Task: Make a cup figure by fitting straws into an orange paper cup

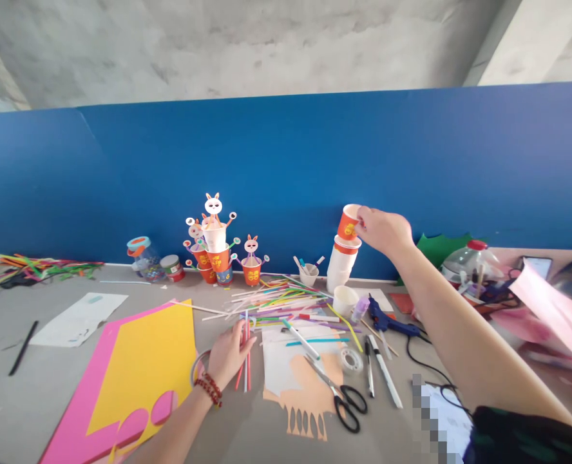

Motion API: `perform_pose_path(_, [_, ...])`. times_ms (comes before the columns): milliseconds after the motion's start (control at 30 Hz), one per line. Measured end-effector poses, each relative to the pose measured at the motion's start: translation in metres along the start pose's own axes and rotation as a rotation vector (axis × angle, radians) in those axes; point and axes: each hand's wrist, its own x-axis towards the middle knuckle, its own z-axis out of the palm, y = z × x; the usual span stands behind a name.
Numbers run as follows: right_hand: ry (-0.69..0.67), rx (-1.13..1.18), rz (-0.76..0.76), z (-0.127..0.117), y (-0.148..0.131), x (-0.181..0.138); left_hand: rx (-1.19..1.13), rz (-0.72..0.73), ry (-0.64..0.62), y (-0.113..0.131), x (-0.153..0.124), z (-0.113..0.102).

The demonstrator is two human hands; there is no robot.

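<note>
My right hand [387, 230] is closed on the rim of a red paper cup [348, 225] with yellow print, just above a leaning stack of white paper cups [341, 265]. Whether that cup still touches the stack is hard to tell. Low on the table, my left hand [228, 354] has its fingers round a few red and white straws [246, 374], which point away from me. A roll of tape [198, 368] lies beside its wrist. Beyond it spreads a pile of coloured straws [276, 296]. Black-handled scissors [346, 403] rest on cut peach paper [305, 415].
Several decorated cup figures [218, 258] with rabbit heads stand against the blue partition [286, 161]. Yellow card [145, 361] over pink card lies left. Markers [385, 374], a clear tape roll [351, 361] and a blue glue gun [387, 319] with its cord lie right.
</note>
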Motion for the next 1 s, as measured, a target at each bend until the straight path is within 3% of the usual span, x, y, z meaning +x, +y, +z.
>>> perform_pose_path(133, [0.452,0.149,0.007,-0.012,-0.010,-0.031,-0.089,-0.007,0.082,0.003,0.001,-0.004])
perform_pose_path(200, [0.515,0.358,-0.074,-0.008,-0.029,-0.062,-0.201,0.003,0.132,0.009,0.001,-0.011])
perform_pose_path(233, [0.459,0.489,-0.114,-0.004,-0.041,-0.080,-0.347,0.013,0.152,0.014,0.000,-0.015])
perform_pose_path(300, [0.188,0.786,-0.193,0.009,-0.072,-0.117,-0.624,0.064,0.099,0.029,-0.003,-0.025])
perform_pose_path(400, [-0.171,1.141,-0.269,0.030,-0.116,-0.165,-1.052,0.084,-0.244,0.055,-0.008,-0.034])
perform_pose_path(467, [-0.239,1.256,-0.259,0.041,-0.135,-0.186,-1.230,0.054,-0.503,0.069,-0.012,-0.036])
perform_pose_path(533, [-0.226,1.350,-0.222,0.050,-0.140,-0.197,-1.347,-0.145,-0.540,0.075,-0.014,-0.033])
perform_pose_path(600, [-0.176,1.310,-0.125,0.058,-0.133,-0.206,-1.467,-0.299,-0.477,0.075,-0.015,-0.028])
perform_pose_path(700, [-0.173,0.953,0.003,0.070,-0.112,-0.225,-1.626,-0.416,-0.434,0.068,-0.016,-0.023])
perform_pose_path(800, [-0.348,0.708,-0.116,0.078,-0.095,-0.255,-1.732,-0.512,-0.420,0.065,-0.018,-0.020])
perform_pose_path(1000, [-0.448,0.461,-0.115,0.082,-0.085,-0.299,-1.805,-0.604,-0.368,0.073,-0.018,-0.012])
